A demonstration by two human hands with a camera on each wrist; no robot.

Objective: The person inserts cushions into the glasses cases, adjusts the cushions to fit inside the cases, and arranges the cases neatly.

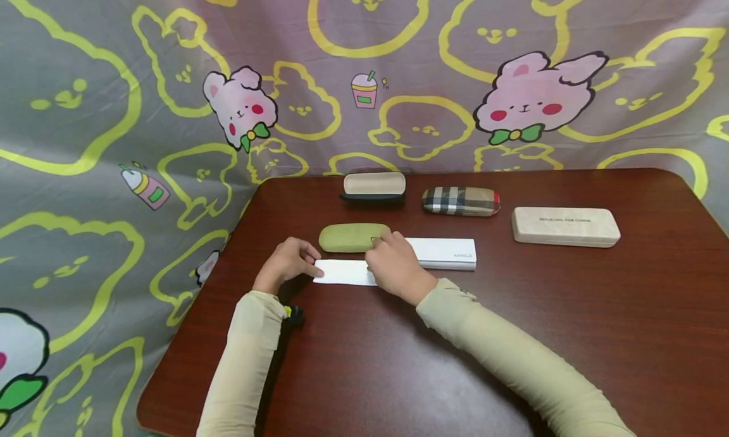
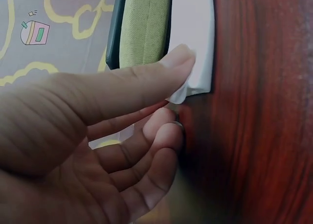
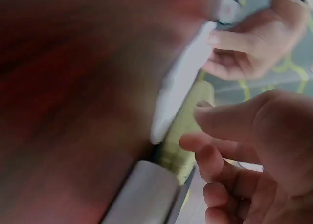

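Observation:
A flat, folded white sheet (image 1: 345,272), whether cloth or paper I cannot tell, lies along the table in front of a green fabric-covered glasses case (image 1: 348,238). My left hand (image 1: 289,261) pinches its left end, the thumb on top; in the left wrist view the soft edge droops below the thumb (image 2: 178,62). By the sheet's right end hovers my right hand (image 1: 398,266), hiding part of the green case in the head view. The right wrist view, though blurred, shows its fingers (image 3: 210,163) loosely bent with nothing between them. Beside it sits a long white case (image 1: 441,250).
Behind stand an opened glasses case (image 1: 374,185) with a pale lid interior and a plaid case (image 1: 461,201). A cream case with lettering (image 1: 566,227) lies to the right. All rest on a dark red-brown table (image 1: 455,374), with a patterned curtain (image 1: 410,64) behind.

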